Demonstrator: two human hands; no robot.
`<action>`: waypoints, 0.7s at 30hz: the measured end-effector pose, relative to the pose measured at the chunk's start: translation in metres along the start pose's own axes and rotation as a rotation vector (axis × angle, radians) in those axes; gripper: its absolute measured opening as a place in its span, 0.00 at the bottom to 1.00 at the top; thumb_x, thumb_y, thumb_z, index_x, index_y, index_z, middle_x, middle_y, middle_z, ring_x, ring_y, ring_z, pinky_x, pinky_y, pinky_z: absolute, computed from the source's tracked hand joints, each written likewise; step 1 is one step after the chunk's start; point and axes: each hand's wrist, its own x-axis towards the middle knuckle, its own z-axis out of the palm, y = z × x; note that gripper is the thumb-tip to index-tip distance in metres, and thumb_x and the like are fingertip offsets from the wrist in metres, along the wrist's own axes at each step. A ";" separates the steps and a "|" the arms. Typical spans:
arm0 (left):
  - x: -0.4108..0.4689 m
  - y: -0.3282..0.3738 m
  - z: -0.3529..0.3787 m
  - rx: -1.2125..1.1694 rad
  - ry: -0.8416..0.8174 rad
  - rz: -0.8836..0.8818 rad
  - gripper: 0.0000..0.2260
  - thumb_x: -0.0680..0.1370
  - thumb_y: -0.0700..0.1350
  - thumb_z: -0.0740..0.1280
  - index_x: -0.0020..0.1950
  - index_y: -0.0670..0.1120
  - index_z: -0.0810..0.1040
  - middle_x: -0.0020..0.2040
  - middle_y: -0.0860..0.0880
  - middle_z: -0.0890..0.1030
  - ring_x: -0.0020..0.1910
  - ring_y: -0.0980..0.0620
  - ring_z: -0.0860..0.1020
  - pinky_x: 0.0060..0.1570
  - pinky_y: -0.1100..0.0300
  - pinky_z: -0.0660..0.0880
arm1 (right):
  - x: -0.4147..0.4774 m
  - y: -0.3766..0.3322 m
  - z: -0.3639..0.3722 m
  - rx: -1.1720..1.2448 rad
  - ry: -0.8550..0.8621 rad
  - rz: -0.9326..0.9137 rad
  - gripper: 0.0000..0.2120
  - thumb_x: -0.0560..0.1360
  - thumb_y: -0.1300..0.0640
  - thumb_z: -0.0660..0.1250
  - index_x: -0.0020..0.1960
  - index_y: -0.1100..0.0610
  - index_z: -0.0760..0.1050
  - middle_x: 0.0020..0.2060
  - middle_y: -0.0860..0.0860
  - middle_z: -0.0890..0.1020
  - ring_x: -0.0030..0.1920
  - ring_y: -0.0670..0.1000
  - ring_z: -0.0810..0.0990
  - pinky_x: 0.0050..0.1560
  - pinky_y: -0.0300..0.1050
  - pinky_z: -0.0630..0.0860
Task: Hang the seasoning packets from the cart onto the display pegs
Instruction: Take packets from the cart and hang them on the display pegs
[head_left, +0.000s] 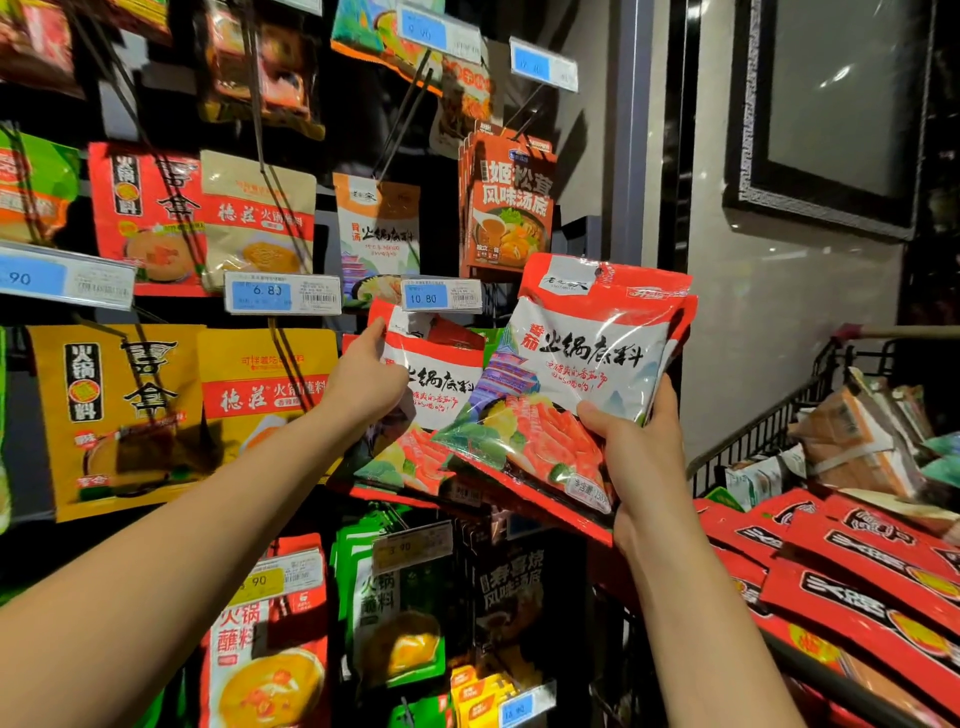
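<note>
While my right hand (641, 460) grips glossy red-and-white packets (582, 364) by a lower corner, my left hand (363, 382) pinches a matching packet (441, 387) under a price tag (441, 295).

A dark framed panel (831, 109) is hanging on the grey wall (779, 332); a price tag (283, 299) reading 6.80 is sitting left of a second tag (441, 296) reading 10.80.

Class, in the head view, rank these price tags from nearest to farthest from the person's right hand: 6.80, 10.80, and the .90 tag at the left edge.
From the right hand, gripping packets:
1. 10.80 tag, up and left.
2. 6.80 tag, further left.
3. .90 tag, at the left edge.
</note>
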 end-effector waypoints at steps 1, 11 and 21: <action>0.000 -0.002 0.002 0.028 0.013 0.000 0.36 0.80 0.37 0.64 0.84 0.52 0.52 0.82 0.49 0.59 0.34 0.57 0.72 0.39 0.53 0.75 | 0.000 0.000 0.000 0.002 0.002 0.002 0.35 0.77 0.69 0.70 0.75 0.40 0.67 0.60 0.47 0.84 0.53 0.51 0.87 0.53 0.56 0.85; 0.013 -0.031 0.020 0.471 -0.009 -0.024 0.44 0.77 0.39 0.69 0.83 0.50 0.42 0.43 0.42 0.80 0.38 0.44 0.80 0.33 0.51 0.78 | -0.005 0.003 0.002 -0.018 -0.039 -0.031 0.37 0.76 0.68 0.71 0.76 0.40 0.66 0.61 0.46 0.83 0.57 0.51 0.85 0.58 0.58 0.83; -0.086 0.055 0.004 -0.539 -0.371 0.076 0.16 0.75 0.53 0.75 0.58 0.48 0.81 0.51 0.52 0.87 0.51 0.56 0.85 0.54 0.62 0.79 | -0.015 0.012 0.018 -0.111 -0.145 -0.129 0.42 0.66 0.53 0.76 0.76 0.34 0.64 0.68 0.43 0.79 0.65 0.49 0.81 0.65 0.59 0.79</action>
